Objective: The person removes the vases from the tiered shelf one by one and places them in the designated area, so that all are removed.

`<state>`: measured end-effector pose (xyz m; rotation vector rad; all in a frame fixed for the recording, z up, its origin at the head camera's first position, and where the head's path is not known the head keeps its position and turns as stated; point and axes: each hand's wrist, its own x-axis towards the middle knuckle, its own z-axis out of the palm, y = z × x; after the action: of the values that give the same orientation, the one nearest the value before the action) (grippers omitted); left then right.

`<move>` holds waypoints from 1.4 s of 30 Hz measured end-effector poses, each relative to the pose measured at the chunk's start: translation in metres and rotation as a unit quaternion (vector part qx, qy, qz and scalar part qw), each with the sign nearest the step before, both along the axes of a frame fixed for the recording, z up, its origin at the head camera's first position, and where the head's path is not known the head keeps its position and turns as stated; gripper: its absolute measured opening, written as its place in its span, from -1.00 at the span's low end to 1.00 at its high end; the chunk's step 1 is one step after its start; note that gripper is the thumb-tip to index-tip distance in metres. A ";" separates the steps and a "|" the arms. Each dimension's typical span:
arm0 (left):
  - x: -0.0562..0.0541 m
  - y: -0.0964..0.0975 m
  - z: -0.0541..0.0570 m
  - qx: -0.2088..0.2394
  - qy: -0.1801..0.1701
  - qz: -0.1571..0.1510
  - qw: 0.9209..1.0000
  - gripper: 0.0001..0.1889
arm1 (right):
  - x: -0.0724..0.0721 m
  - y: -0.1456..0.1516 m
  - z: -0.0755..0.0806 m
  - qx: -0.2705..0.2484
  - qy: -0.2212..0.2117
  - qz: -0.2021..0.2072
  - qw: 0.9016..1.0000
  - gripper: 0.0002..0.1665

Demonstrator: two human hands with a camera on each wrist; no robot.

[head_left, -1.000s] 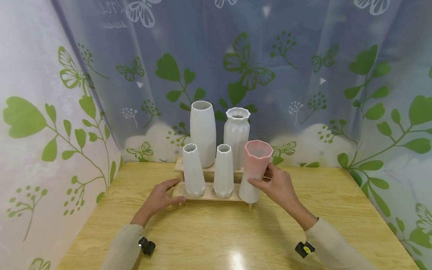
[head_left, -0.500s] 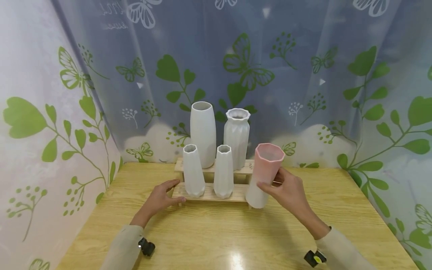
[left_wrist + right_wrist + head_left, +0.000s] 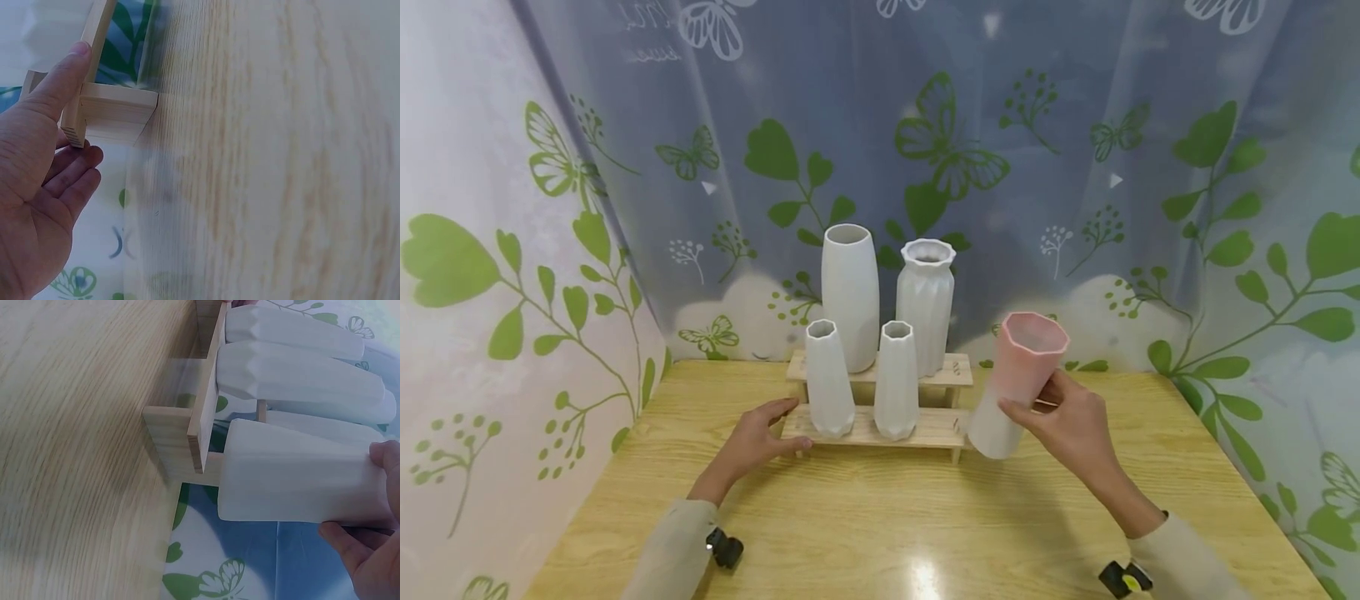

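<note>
Fingers of the right hand [image 3: 1075,425] are clamped, in the head view, round a pink-and-white vase [image 3: 1015,379], the thumb on its near side and the others mostly hidden behind it. The vase leans, its pink rim above the fingers, its white foot below them and just beside the right end of a 2-tier wooden stand [image 3: 943,427]. Thumb and fingers of the left hand [image 3: 762,437] grip the opposite end of the stand, at the lower tier. Between the 2 sets of fingers, 2 slim white vases [image 3: 829,383] stand on that tier, 1 nearer the left fingers and 1 nearer the right. Farther away than the fingers, on the upper tier, a tall plain white vase [image 3: 851,304] and a white vase with a frilled rim [image 3: 927,321] stand side by side. A leaf-and-butterfly curtain [image 3: 1060,117] hangs well beyond the fingers; the bench [image 3: 880,508] spreads on their near side.

Left wrist view: the thumb lies against 1 side of the stand's end, the other fingers curl at the opposite side. A leg [image 3: 122,111] reaches the bench near the fingertips.

Right wrist view: the held vase sits between thumb and fingers. Its foot, well ahead of the fingertips, shows a gap to the lower tier's end and to the bench.
</note>
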<state>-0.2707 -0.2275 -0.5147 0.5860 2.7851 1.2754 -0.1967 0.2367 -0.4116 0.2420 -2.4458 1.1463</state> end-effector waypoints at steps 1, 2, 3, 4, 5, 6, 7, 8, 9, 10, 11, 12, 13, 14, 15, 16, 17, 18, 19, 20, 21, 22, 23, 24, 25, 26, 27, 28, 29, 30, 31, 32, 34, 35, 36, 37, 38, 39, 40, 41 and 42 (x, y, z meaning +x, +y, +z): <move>0.000 0.000 0.001 0.000 0.002 0.000 1.000 -0.06 | 0.001 0.002 0.000 -0.001 0.002 -0.002 1.000 -0.35; 0.000 0.000 0.001 0.000 0.003 0.000 1.000 -0.06 | 0.001 0.003 0.000 -0.001 0.003 -0.004 1.000 -0.35; 0.000 0.000 0.001 -0.001 0.004 0.001 1.000 -0.06 | 0.002 0.005 0.000 -0.002 0.004 -0.006 1.000 -0.35; 0.000 0.000 0.001 -0.002 0.007 0.001 1.000 -0.06 | 0.003 0.006 0.000 -0.005 0.002 -0.008 1.000 -0.34; 0.000 -0.001 0.001 -0.006 0.009 0.000 1.000 -0.06 | 0.004 0.008 0.000 -0.007 0.001 -0.011 1.000 -0.34; 0.000 -0.001 0.001 -0.008 0.009 0.000 1.000 -0.06 | 0.004 0.010 0.001 -0.008 0.000 -0.014 1.000 -0.33; 0.000 -0.001 0.001 -0.010 0.010 0.000 1.000 -0.06 | 0.005 0.012 0.001 -0.009 -0.001 -0.018 1.000 -0.33; 0.000 -0.002 0.001 -0.011 0.010 0.000 1.000 -0.06 | 0.006 0.014 0.001 -0.008 -0.001 -0.023 1.000 -0.33; 0.000 -0.002 0.000 -0.013 0.010 -0.001 1.000 -0.06 | 0.007 0.016 0.001 -0.008 -0.002 -0.028 1.000 -0.33; 0.000 -0.002 0.000 -0.013 0.009 -0.001 1.000 -0.06 | 0.008 0.018 0.001 -0.007 -0.001 -0.032 0.999 -0.34; 0.000 -0.002 0.000 -0.013 0.008 -0.001 1.000 -0.06 | 0.008 0.021 0.001 -0.006 0.002 -0.036 0.999 -0.34; 0.000 -0.002 0.000 -0.013 0.008 -0.001 1.000 -0.06 | 0.009 0.024 0.001 -0.005 0.005 -0.040 0.999 -0.35; 0.000 -0.002 0.001 -0.013 0.007 -0.001 1.000 -0.06 | 0.009 0.026 0.001 -0.005 0.008 -0.043 0.999 -0.36; 0.000 -0.002 0.001 -0.013 0.007 -0.001 1.000 -0.06 | 0.010 0.029 0.000 -0.005 0.010 -0.046 0.999 -0.36; 0.000 -0.002 0.001 -0.013 0.007 -0.002 1.000 -0.06 | 0.010 0.032 0.000 -0.005 0.013 -0.048 0.999 -0.37; 0.000 -0.002 0.001 -0.012 0.007 -0.001 1.000 -0.06 | 0.010 0.035 0.000 -0.005 0.016 -0.051 0.999 -0.37; 0.000 -0.001 0.001 -0.013 0.008 -0.002 1.000 -0.06 | 0.010 0.037 -0.001 -0.004 0.017 -0.054 0.998 -0.38; 0.000 -0.001 0.001 -0.014 0.009 -0.003 1.000 -0.06 | 0.010 0.040 -0.001 -0.005 0.018 -0.057 0.998 -0.38; 0.000 -0.001 0.001 -0.013 0.010 -0.003 1.000 -0.06 | 0.010 0.042 -0.002 -0.005 0.018 -0.060 0.998 -0.38; 0.000 -0.001 0.001 -0.014 0.012 -0.003 1.000 -0.06 | 0.010 0.045 -0.003 -0.007 0.019 -0.062 0.998 -0.38; 0.000 -0.001 0.001 -0.014 0.013 -0.003 1.000 -0.06 | 0.010 0.047 -0.004 -0.009 0.021 -0.064 0.998 -0.38; 0.000 -0.001 0.001 -0.014 0.014 -0.004 1.000 -0.06 | 0.009 0.050 -0.004 -0.011 0.022 -0.066 0.998 -0.38; 0.000 -0.002 0.000 -0.014 0.016 -0.005 1.000 -0.06 | 0.009 0.052 -0.005 -0.014 0.022 -0.068 0.997 -0.38; 0.000 -0.001 0.000 -0.013 0.015 -0.004 1.000 -0.06 | 0.009 0.054 -0.006 -0.016 0.023 -0.069 0.997 -0.38; 0.000 -0.001 0.000 -0.012 0.014 -0.004 1.000 -0.06 | 0.009 0.056 -0.006 -0.015 0.023 -0.072 0.997 -0.39; 0.000 -0.002 0.000 -0.012 0.014 -0.003 1.000 -0.06 | 0.009 0.058 -0.006 -0.014 0.024 -0.075 0.997 -0.39; 0.000 -0.001 0.000 -0.012 0.013 -0.003 1.000 -0.06 | 0.009 0.060 -0.007 -0.010 0.023 -0.080 0.997 -0.40; 0.000 -0.002 -0.001 -0.012 0.012 -0.003 1.000 -0.06 | 0.008 0.062 -0.007 -0.005 0.021 -0.084 0.996 -0.40; 0.000 -0.002 0.000 -0.011 0.010 -0.002 1.000 -0.06 | 0.008 0.064 -0.007 -0.001 0.021 -0.086 0.996 -0.40; 0.000 -0.002 0.000 -0.012 0.009 -0.002 1.000 -0.06 | 0.008 0.066 -0.008 0.004 0.023 -0.090 0.996 -0.41; 0.000 -0.002 0.000 -0.013 0.009 -0.001 1.000 -0.06 | 0.007 0.069 -0.008 0.007 0.024 -0.092 0.995 -0.41; 0.000 -0.002 0.000 -0.012 0.008 -0.001 1.000 -0.06 | 0.006 0.071 -0.009 0.010 0.025 -0.093 0.995 -0.41; 0.000 -0.002 0.000 -0.012 0.007 0.000 1.000 -0.05 | 0.004 0.076 -0.010 0.010 0.030 -0.092 0.995 -0.42; 0.000 -0.001 0.000 -0.012 0.008 0.000 1.000 -0.05 | 0.003 0.079 -0.011 0.010 0.032 -0.090 0.995 -0.42; 0.000 -0.001 0.000 -0.012 0.007 0.000 1.000 -0.05 | 0.001 0.081 -0.011 0.009 0.034 -0.088 0.995 -0.43; 0.000 -0.001 0.000 -0.012 0.008 0.000 1.000 -0.05 | 0.000 0.084 -0.012 0.008 0.037 -0.087 0.996 -0.43; 0.000 -0.001 0.000 -0.011 0.007 -0.001 1.000 -0.05 | -0.001 0.087 -0.012 0.011 0.040 -0.088 0.995 -0.44; 0.000 -0.001 0.000 -0.011 0.008 -0.002 1.000 -0.05 | -0.003 0.089 -0.013 0.018 0.043 -0.091 0.995 -0.44; 0.000 -0.001 0.001 -0.010 0.008 -0.002 1.000 -0.05 | -0.004 0.093 -0.013 0.024 0.046 -0.093 0.994 -0.45; 0.000 -0.001 0.001 -0.008 0.008 -0.003 1.000 -0.06 | -0.005 0.095 -0.014 0.032 0.047 -0.098 0.994 -0.46; 0.001 0.000 0.001 -0.007 0.007 -0.002 1.000 -0.06 | -0.007 0.098 -0.014 0.041 0.048 -0.104 0.993 -0.47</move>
<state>-0.2702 -0.2279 -0.5136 0.6033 2.8001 1.2541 -0.2033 0.3352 -0.4256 0.0623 -2.3712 0.9266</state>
